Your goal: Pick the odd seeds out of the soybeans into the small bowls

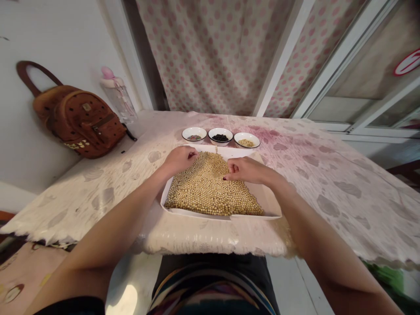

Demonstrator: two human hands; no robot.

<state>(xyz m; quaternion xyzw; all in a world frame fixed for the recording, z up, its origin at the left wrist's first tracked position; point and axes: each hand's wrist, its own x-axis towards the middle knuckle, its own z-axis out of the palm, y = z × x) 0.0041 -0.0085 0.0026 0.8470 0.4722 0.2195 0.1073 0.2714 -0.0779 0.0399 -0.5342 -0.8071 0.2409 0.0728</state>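
A shallow white tray (pixel 269 199) holds a wide spread of pale yellow soybeans (pixel 210 188). My left hand (pixel 181 159) is over the tray's far left corner, fingers curled in; anything inside them is hidden. On the right, my right hand (pixel 246 169) hovers over or touches the edge of the beans with fingers folded. A small dark spot shows at its tip; whether that is a nail or a bean I cannot tell. Beyond the tray stand three dark-rimmed white bowls: one with small reddish-brown bits (pixel 194 137), one with black beans (pixel 220 137), one with yellowish pieces (pixel 246 142).
A patterned tablecloth (pixel 331 192) covers the table. At the left stand a brown backpack (pixel 88 120) and a clear bottle with a pink top (pixel 120 96). A dotted curtain (pixel 213 57) and white-framed glass panels (pixel 364 96) are behind the table.
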